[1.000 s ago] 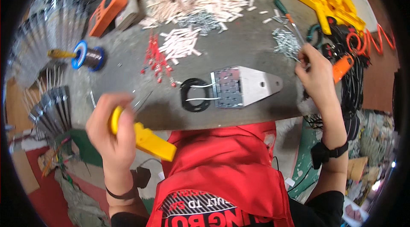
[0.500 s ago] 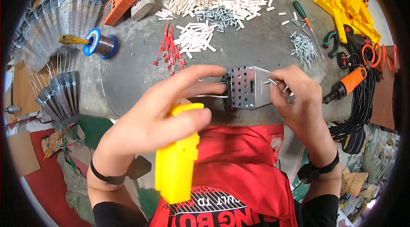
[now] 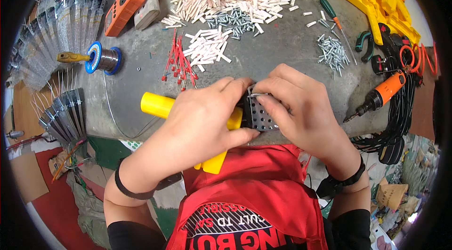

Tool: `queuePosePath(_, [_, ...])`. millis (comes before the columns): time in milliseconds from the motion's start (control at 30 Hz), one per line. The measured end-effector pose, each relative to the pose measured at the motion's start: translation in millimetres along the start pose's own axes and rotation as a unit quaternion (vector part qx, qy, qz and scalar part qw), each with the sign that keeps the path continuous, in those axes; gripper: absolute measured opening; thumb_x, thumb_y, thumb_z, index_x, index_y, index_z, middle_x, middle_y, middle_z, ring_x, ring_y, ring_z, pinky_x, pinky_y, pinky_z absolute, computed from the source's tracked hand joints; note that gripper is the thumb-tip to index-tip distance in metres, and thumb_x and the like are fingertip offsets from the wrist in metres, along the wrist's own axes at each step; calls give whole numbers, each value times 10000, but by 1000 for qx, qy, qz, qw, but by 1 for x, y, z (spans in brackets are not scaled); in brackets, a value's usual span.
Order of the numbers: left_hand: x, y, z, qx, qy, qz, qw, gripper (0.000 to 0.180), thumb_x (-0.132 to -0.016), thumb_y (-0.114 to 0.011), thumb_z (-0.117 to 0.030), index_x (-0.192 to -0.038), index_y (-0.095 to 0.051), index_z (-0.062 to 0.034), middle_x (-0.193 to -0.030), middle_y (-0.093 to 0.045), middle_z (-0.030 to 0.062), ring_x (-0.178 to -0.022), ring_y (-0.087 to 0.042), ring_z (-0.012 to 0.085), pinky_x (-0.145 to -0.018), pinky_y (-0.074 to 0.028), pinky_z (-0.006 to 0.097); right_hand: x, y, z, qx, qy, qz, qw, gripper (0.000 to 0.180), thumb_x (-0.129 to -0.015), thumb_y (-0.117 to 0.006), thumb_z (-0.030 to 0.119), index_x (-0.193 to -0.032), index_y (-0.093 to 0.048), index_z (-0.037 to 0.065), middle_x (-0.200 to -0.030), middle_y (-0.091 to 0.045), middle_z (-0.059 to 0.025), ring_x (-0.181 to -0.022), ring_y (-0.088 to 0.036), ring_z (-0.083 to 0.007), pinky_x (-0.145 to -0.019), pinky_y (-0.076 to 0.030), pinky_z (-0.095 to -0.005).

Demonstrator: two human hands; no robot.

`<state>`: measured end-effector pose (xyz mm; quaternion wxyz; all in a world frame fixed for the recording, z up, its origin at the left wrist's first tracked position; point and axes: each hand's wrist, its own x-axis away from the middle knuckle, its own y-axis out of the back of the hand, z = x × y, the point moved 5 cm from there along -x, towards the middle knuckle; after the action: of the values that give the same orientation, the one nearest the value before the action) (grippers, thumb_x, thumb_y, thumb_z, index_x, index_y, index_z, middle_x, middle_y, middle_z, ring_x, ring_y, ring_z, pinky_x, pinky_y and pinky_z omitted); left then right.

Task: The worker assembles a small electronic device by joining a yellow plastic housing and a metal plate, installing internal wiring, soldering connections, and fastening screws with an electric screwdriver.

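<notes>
My left hand (image 3: 197, 113) is wrapped around a yellow plastic housing (image 3: 156, 104), shaped like a pistol grip, near the bench's front edge. At its right end sits a perforated grey metal guard (image 3: 262, 117), with my left fingertips and thumb against its dark rim. My right hand (image 3: 301, 101) is closed over the guard, thumb and forefinger pinching a small silver screw (image 3: 256, 94) at the guard's far edge. Part of the guard is hidden beneath the right fingers. Beyond my left hand lie several red-tipped leads (image 3: 179, 61) and white sleeves (image 3: 207, 47).
Loose screws (image 3: 333, 54) and a green-handled screwdriver (image 3: 332, 12) lie at the right. An orange power screwdriver (image 3: 383, 91) rests near black cables. A solder spool (image 3: 106, 58) and an orange meter (image 3: 125, 7) stand left. Yellow housings (image 3: 372, 0) are piled far right.
My left hand has closed around the yellow housing, which has swung up from hanging downward. My right hand has moved left, bringing the screw to the guard's far edge.
</notes>
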<state>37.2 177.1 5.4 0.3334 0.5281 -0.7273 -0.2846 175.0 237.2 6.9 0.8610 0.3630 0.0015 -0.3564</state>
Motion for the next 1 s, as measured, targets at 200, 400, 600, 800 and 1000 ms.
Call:
queuePosePath(200, [5,-13,-7,56,16,-7,998,741,-669,-825,-294,-1268,-511,10,-1061,-614,185,-956,-626,363,-801,-509,421,9,1,-5,-77,-51,39,995,115,-805,-639,-10,-915,-613,11,-782,-531,-125,-673,-563,-308,-582,-436,-369])
queuePosePath(400, [-4,4,11,130,-82,9,988,770,-723,-802,-332,-1345,-487,-5,-1052,-611,187,-962,-610,349,-837,-489,399,10,0,-3,-64,-29,19,997,128,-804,-640,-21,-926,-618,15,-794,-547,-120,-659,-559,-290,-577,-440,-350])
queuePosePath(600, [-11,-5,11,161,-74,69,982,673,-805,-734,-317,-1346,-490,0,-990,-616,198,-914,-616,345,-796,-487,386,12,1,4,-28,-39,-5,999,137,-798,-659,-5,-925,-621,30,-798,-567,-108,-655,-589,-296,-567,-457,-365])
queuePosePath(800, [-13,-10,13,297,-43,50,953,624,-809,-745,-184,-1355,-489,-22,-1078,-648,159,-994,-635,274,-857,-491,357,9,1,9,3,-37,10,999,124,-795,-656,-3,-905,-612,35,-805,-579,-105,-658,-605,-292,-562,-475,-364])
queuePosePath(1000, [-10,-11,10,287,-66,24,955,523,-805,-747,-112,-1288,-552,-71,-1073,-655,111,-987,-621,205,-866,-482,326,14,3,28,96,-10,2,995,153,-786,-664,-4,-931,-627,24,-808,-585,-99,-672,-615,-278,-573,-491,-372])
